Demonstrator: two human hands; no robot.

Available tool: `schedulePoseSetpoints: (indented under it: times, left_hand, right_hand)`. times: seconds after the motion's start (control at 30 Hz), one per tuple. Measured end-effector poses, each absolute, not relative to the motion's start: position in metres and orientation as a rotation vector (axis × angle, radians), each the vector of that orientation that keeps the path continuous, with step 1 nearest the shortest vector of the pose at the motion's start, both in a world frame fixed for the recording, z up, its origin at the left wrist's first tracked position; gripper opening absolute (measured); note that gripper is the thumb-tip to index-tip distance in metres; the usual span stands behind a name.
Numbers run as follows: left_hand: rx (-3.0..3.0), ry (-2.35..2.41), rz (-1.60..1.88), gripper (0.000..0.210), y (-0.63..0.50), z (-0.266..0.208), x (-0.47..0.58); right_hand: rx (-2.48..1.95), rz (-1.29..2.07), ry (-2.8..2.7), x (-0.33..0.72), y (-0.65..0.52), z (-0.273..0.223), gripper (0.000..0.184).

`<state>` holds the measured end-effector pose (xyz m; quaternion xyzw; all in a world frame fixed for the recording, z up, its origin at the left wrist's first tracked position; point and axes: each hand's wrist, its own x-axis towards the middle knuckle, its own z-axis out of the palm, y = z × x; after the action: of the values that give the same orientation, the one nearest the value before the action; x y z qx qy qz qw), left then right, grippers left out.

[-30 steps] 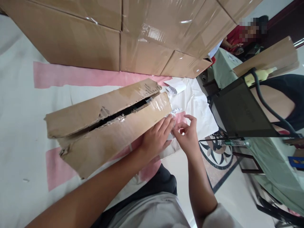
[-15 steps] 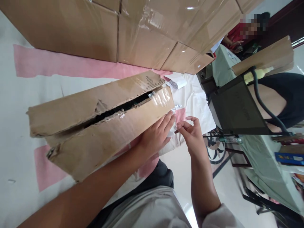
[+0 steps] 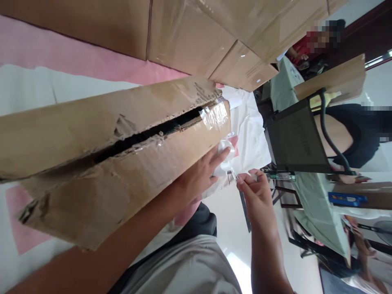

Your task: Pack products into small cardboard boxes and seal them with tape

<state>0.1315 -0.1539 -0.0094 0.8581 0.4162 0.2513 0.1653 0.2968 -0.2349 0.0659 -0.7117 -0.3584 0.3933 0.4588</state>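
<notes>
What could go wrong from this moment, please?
The thin whitish strand pinched by the right hand might slip or tear. The left hand is close beside the cardboard box, so a sudden move could push the box. The box's ragged edges might scratch a hand.

The left edge cut off the torn cardboard box; contents inside its dark slot could not be determined. The left hand partly covered a white, shiny item. The right hand hid the end of the thin strand it pinched. Stacked cartons ran beyond the top edge. Lettering on the blue package was illegibly small.
</notes>
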Motion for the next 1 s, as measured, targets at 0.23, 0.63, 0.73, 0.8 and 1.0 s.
schedulePoseSetpoints:
  times: [0.23, 0.63, 0.73, 0.8, 1.0]
  left_hand:
    - [2.411, 1.134, 0.8, 0.089, -0.149, -0.011, 0.132]
    - [2.38, 1.199, 0.738, 0.091, -0.151, -0.011, 0.134]
    - [2.355, 1.281, 0.671, 0.08, -0.153, -0.006, 0.134]
    - [2.367, 1.284, 0.634, 0.064, -0.153, -0.003, 0.134]
    - [2.418, 1.203, 0.549, 0.029, -0.149, 0.004, 0.131]
  right_hand:
    - [-1.775, 0.883, -0.827, 0.297, -0.251, 0.056, 0.045]
    - [-1.516, 0.774, -0.852, 0.268, -0.239, 0.031, 0.04]
    - [-1.535, 0.736, -0.878, 0.268, -0.238, 0.028, 0.038]
    - [-1.543, 0.722, -0.857, 0.264, -0.236, 0.028, 0.039]
    - [-1.529, 0.653, -0.888, 0.257, -0.226, 0.03, 0.038]
